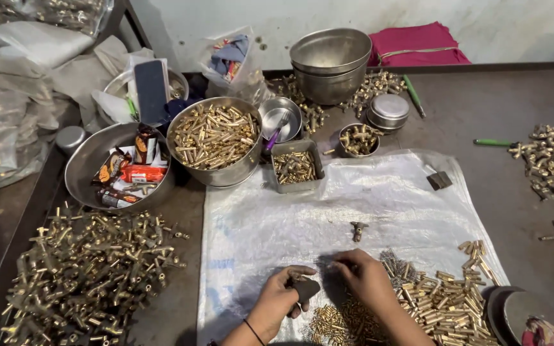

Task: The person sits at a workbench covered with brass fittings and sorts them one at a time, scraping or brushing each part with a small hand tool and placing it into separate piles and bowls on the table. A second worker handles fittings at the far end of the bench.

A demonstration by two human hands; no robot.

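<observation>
Resting on a crinkled white woven plastic sheet (pixel 379 205) spread over the dull brown metal worktop (pixel 482 109), both hands work at the near edge. The left hand (pixel 280 300) is curled around a small dark, blocky piece (pixel 305 288), its fingers closed on it. The right hand (pixel 365 277) lies just beside it, fingertips pinched narrowly together on the sheet; whether they hold anything I cannot tell. Just right of that hand spreads a loose heap of short brass tubes (pixel 444 301), smooth and cylindrical, with a patch of thin grey wire springs (pixel 397 264) at its far edge. A single brass T-shaped fitting (pixel 358 229) lies alone farther out on the sheet. At near left a big tangled pile of brass tee fittings (pixel 91 275) covers the worktop. Beyond it stand a round steel bowl of foil-wrapped packets (pixel 120 168), a round steel bowl full of brass tubes (pixel 214 138), and a small rectangular steel tray of brass bits (pixel 295 166). Two stacked, shiny steel bowls (pixel 330 64) sit at the far side.
</observation>
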